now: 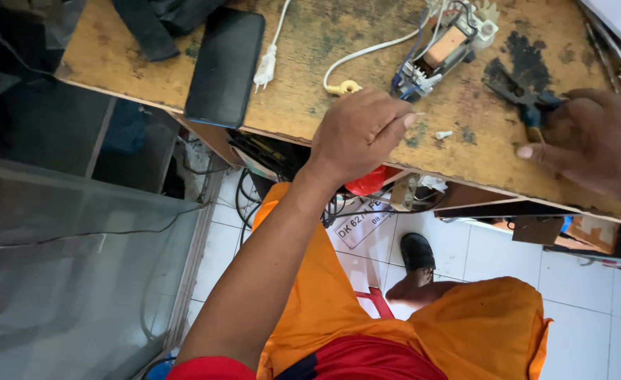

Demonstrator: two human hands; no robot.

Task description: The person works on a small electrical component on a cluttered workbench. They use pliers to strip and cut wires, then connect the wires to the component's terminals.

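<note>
My left hand point(359, 134) hovers over the worn wooden workbench point(310, 77), fingers pinched together near the wires of a small electric motor assembly point(442, 48); what it pinches is too small to tell. My right hand point(592, 141) is closed around blue-handled pliers point(520, 95), whose dark jaws point toward the motor. A tiny white connector piece point(442, 134) lies on the bench between my hands. A white cord with a yellowish end point(345, 86) curls beside my left hand.
A black phone-like slab point(226, 65) lies at the bench's left, next to a white plug point(264, 69). Below are white floor tiles point(585, 281), my orange shorts and a black sandal point(417, 251). A glass cabinet point(64, 267) stands at left.
</note>
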